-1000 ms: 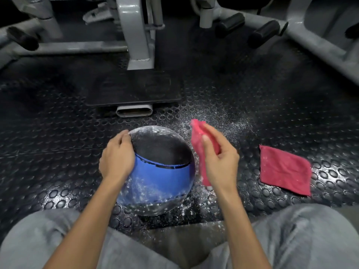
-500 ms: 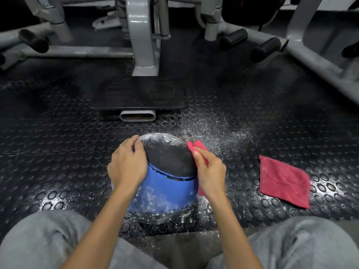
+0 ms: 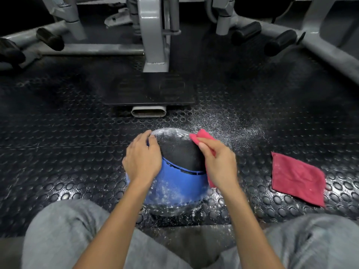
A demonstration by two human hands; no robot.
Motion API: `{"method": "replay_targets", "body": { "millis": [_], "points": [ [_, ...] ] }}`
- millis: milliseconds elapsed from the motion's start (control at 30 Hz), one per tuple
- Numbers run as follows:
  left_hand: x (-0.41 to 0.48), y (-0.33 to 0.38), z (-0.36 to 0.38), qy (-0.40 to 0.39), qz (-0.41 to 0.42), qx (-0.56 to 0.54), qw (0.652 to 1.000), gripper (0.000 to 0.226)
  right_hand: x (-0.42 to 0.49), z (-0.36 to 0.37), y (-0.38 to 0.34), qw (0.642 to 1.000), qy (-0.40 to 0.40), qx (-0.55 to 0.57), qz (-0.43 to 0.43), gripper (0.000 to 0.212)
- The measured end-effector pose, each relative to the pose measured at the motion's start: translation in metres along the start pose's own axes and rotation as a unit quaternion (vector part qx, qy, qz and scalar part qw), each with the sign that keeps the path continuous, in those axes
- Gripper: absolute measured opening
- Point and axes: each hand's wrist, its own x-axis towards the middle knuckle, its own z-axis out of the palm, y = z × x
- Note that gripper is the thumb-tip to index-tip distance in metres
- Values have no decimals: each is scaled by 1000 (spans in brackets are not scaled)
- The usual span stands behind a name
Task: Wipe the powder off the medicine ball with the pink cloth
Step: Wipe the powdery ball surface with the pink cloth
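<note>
Medicine ball (image 3: 175,180): sits on the studded rubber floor (image 3: 64,152) between the person's knees, at 6 o'clock from the view's centre. White powder clings to its far rim and its near blue band.
Left hand (image 3: 141,162): grips the ball at its 9 o'clock, fingers close together and curved over the surface, thumb on top.
Right hand (image 3: 219,166): pinches the bunched pink cloth (image 3: 203,135) between thumb and fingers and presses it to the ball at about 2 o'clock.
Roll risk: a hard stroke toward 9 o'clock may turn the round ball if the left hand slackens.
Smear risk: the bunched cloth offers a small face, so powder may streak rather than lift.
Spill risk: loosened powder probably drops onto the dusted patch of floor (image 3: 235,127) at 1 o'clock and onto the trousers.
Spare cloth (image 3: 297,179): lies flat at 3 o'clock, well apart.
</note>
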Motion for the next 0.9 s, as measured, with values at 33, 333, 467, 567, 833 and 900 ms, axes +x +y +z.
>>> {"method": "replay_targets", "body": {
  "millis": [33, 333, 467, 567, 833, 900],
  "points": [
    [1, -1, -1, -2, -5, -1, 1000, 40, -4, 5, -6, 999, 3, -34, -40, 26],
    [0, 1, -1, -8, 1, 6, 1000, 40, 3, -11, 20, 978, -32, 163, 126, 23],
    [2, 7, 5, -6, 2, 21, 1000, 41, -1, -4, -12, 999, -17, 30, -21, 22],
    [8, 3, 0, -26, 2, 19, 999, 41, -7, 6, -29, 993, -18, -86, -82, 25],
    [15, -2, -5, -51, 21, 21, 998, 41, 3, -10, 14, 998, 6, 20, 66, 23],
    [15, 3, -1, -50, 27, 35, 998, 42, 4, -9, -2, 999, 30, -23, 21, 22]
  ]
}}
